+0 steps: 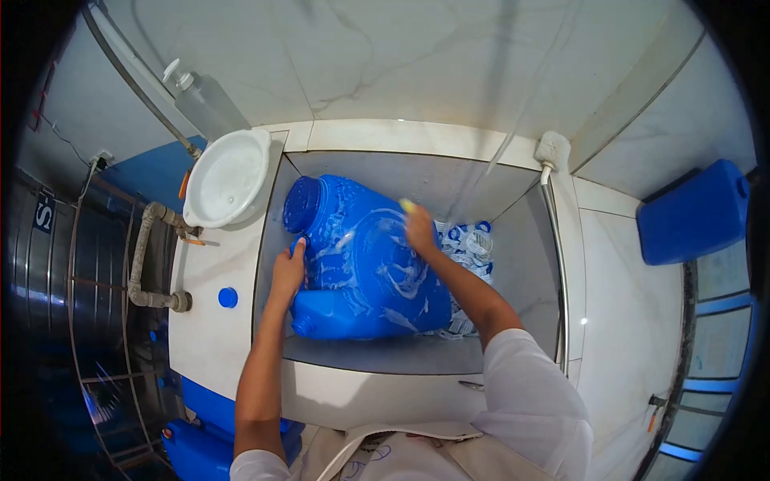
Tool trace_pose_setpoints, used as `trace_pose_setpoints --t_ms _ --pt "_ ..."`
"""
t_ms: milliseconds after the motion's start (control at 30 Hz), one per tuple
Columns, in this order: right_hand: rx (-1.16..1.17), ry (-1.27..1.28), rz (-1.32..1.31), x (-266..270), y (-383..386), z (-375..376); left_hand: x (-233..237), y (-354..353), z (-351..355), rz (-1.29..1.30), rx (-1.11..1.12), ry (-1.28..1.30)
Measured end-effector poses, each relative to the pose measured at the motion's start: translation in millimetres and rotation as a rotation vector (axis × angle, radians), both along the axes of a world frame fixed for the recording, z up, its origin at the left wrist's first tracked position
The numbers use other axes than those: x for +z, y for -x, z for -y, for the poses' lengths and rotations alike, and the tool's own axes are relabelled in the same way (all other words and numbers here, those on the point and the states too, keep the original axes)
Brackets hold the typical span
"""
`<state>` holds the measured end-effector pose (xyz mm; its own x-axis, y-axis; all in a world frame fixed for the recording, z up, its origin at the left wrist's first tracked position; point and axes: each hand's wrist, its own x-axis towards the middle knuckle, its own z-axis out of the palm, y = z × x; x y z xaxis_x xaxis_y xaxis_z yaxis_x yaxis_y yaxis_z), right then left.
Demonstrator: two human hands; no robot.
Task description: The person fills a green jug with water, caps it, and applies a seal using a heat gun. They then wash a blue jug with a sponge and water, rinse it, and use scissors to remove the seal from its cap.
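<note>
A large blue plastic jug (361, 256) lies on its side in the tiled sink (517, 305), streaked with white suds. My left hand (287, 275) is closed round the jug's handle, between its wide capped mouth and a smaller cap below. On the jug's far upper side, my right hand (419, 228) is closed on a yellow sponge (407, 206), of which only a small edge shows. Under and beside the jug's right end lies a heap of crumpled white-and-blue labels or wrappers (480, 244).
A white basin (228, 180) and a pump bottle (210, 104) stand at the upper left. A loose blue cap (228, 297) lies on the left ledge. Another blue jug (694, 212) is at the right, and a white-headed brush (552, 150) rests at the sink's back corner.
</note>
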<state>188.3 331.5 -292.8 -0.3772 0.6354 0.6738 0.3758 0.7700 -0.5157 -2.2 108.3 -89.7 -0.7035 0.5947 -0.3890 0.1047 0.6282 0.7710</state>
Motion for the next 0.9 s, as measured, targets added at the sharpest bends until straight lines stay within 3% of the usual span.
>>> trace_pose_setpoints --t_ms 67,133,200,267,333,400,467,500,533,567,600,633,667,700,733,767,800,867,900 --pt "-0.140 0.897 0.402 18 -69 38 0 7 -2 -0.006 0.004 -0.008" --pt "-0.224 0.099 0.608 -40 -110 121 -7 7 -1 -0.031 -0.005 0.051" --pt "0.036 0.601 0.228 37 -88 172 7 -4 0 -0.021 -0.026 0.022" --pt "0.223 0.378 0.124 141 -50 165 17 -19 -3 -0.030 -0.049 -0.024" --pt "0.106 0.081 0.259 198 -14 118 23 -35 -4 -0.268 -0.228 -0.121" --pt "0.034 -0.006 0.078 238 0 62 40 -50 -4 -0.243 -0.282 -0.146" --pt "0.327 0.584 0.140 290 -17 14 57 -57 -2 -0.350 -0.541 -0.205" --pt "0.321 0.577 0.137 294 -31 1 54 -53 -2 -0.436 -0.682 -0.181" --pt "0.466 0.715 0.274 290 -43 -11 59 -52 -2 -0.439 -0.687 -0.184" --pt "0.614 0.849 0.412 282 -52 -19 66 -49 -6 -0.555 -0.857 -0.188" --pt "0.659 1.107 0.367 255 -60 -24 72 -47 -12 -0.672 -1.024 -0.193" --pt "0.700 1.371 0.316 227 -69 -17 74 -48 -17 -0.674 -1.024 -0.194" --pt "0.463 1.465 0.378 222 -79 3 74 -53 -23 -0.806 -0.905 -0.280" --pt "0.522 1.181 0.295 155 -88 11 71 -58 -28 -0.935 -0.778 -0.364" --pt "0.357 1.142 0.197 82 -94 23 58 -64 -30 -0.939 -0.772 -0.365" --pt "0.195 1.095 0.095 41 -95 30 37 -68 -33 -0.926 -0.527 -0.281" --pt "0.200 1.088 0.093 49 -85 33 21 -68 -36 -0.904 -0.282 -0.200" --pt "0.055 0.879 -0.233 87 -56 62 20 -64 -38 -0.815 -0.216 -0.154" --pt "-0.068 0.612 -0.247 126 -34 77 33 -65 -37 -0.586 -0.265 -0.148"
